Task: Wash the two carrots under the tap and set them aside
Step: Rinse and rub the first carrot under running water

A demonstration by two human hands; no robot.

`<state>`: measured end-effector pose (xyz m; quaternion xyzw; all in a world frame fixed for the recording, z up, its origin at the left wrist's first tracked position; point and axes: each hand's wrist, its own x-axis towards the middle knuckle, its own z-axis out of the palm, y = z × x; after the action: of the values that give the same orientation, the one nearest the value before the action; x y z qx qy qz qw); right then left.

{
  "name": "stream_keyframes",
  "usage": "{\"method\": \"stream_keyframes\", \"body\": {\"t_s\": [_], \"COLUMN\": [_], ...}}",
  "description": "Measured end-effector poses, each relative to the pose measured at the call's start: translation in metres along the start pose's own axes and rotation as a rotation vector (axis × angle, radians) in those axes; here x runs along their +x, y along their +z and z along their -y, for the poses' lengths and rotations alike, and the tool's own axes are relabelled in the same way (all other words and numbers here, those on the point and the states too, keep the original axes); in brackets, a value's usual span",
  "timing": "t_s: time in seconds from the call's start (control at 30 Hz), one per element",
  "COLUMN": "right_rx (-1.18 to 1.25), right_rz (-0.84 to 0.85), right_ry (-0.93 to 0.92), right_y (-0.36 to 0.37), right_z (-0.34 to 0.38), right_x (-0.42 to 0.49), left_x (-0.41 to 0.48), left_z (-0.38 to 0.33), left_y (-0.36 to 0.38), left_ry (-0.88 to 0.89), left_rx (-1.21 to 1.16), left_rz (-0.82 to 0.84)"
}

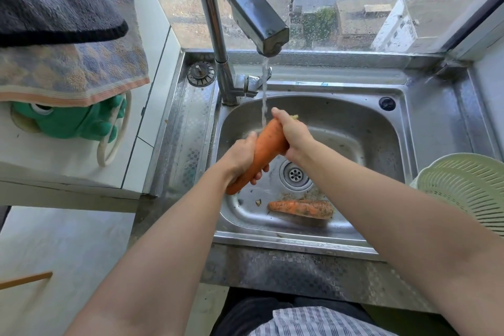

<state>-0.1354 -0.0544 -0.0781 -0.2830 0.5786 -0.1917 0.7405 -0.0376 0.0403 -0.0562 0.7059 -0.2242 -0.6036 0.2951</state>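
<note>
Orange on steel: we count two carrots and two bare hands at one sink (300, 239). In the head view, the first carrot (266, 150) is held tilted under the tap (253, 13), whose single water stream (264, 90) strikes its thick upper end. The left hand (240, 157) is wrapped around the tapering lower half. The right hand (293, 135) is closed over the top. The second carrot (301, 209), speckled with dirt, lies flat on the basin floor just in front of the drain (295, 174), touched by neither hand. We also see one pale green colander (463, 188) at the right edge, one strainer plug (201, 73) on the ledge beside the tap's base, and one towel (68, 49) hanging at left.
</note>
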Motion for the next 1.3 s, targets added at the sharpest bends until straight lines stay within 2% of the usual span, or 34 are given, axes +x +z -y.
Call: {"method": "stream_keyframes", "body": {"t_s": [0.07, 0.13, 0.2, 0.3, 0.37, 0.43, 0.53, 0.57, 0.67, 0.73, 0.77, 0.87, 0.9, 0.93, 1.0, 1.07, 1.13, 1.2, 1.3], "right_rx": [0.044, 0.05, 0.063, 0.221, 0.258, 0.15, 0.069, 0.069, 0.091, 0.131, 0.128, 0.076, 0.058, 0.042, 0.018, 0.032, 0.028, -0.09, -0.264], "right_rz": [-0.135, -0.184, -0.088, 0.272, 0.429, 0.386, 0.107, 0.111, 0.398, 0.472, 0.428, 0.112, 0.067, 0.1, 0.319, 0.527, 0.618, 0.53, 0.161], "right_ry": [0.045, 0.045, 0.031, -0.025, -0.063, -0.107, -0.075, -0.063, -0.038, -0.035, -0.039, -0.014, -0.013, -0.024, -0.047, -0.057, -0.085, -0.168, -0.229], "right_y": [0.004, 0.005, 0.003, -0.004, -0.008, -0.002, 0.008, 0.007, -0.004, -0.009, -0.007, 0.007, 0.008, 0.006, -0.002, -0.014, -0.022, -0.019, -0.001], "right_z": [0.002, 0.003, 0.001, 0.005, 0.007, 0.006, 0.005, 0.006, 0.006, 0.004, 0.004, 0.002, 0.002, 0.002, 0.002, 0.003, 0.002, -0.001, -0.007], "right_x": [0.003, 0.005, 0.003, -0.009, -0.013, -0.013, -0.01, -0.011, -0.013, -0.011, -0.01, -0.004, -0.003, -0.001, -0.005, -0.009, -0.011, -0.011, -0.01], "left_x": [-0.002, -0.003, -0.002, 0.001, 0.001, 0.003, 0.006, 0.007, 0.01, 0.01, 0.01, 0.011, 0.011, 0.011, 0.009, 0.004, -0.005, -0.01, -0.008], "left_z": [-0.001, -0.004, -0.006, -0.002, 0.001, 0.004, 0.008, 0.01, 0.014, 0.013, 0.012, 0.011, 0.012, 0.012, 0.012, 0.007, 0.001, -0.005, -0.01], "left_y": [0.004, 0.005, 0.007, 0.007, 0.007, 0.007, 0.008, 0.007, 0.0, -0.004, -0.003, 0.003, 0.004, 0.005, 0.002, -0.003, -0.009, -0.01, -0.003], "left_ry": [-0.018, -0.036, -0.007, 0.002, -0.013, 0.002, 0.032, 0.03, -0.029, -0.053, -0.047, -0.023, -0.026, -0.034, -0.086, -0.158, -0.216, -0.258, -0.193], "left_rx": [0.051, 0.128, 0.179, 0.05, -0.021, -0.002, 0.078, 0.088, 0.039, 0.039, 0.064, 0.136, 0.137, 0.125, 0.055, -0.02, -0.058, -0.114, -0.091], "left_rz": [0.021, 0.029, -0.028, -0.19, -0.249, -0.288, -0.332, -0.347, -0.35, -0.344, -0.351, -0.362, -0.361, -0.355, -0.306, -0.182, -0.044, 0.062, 0.047]}}
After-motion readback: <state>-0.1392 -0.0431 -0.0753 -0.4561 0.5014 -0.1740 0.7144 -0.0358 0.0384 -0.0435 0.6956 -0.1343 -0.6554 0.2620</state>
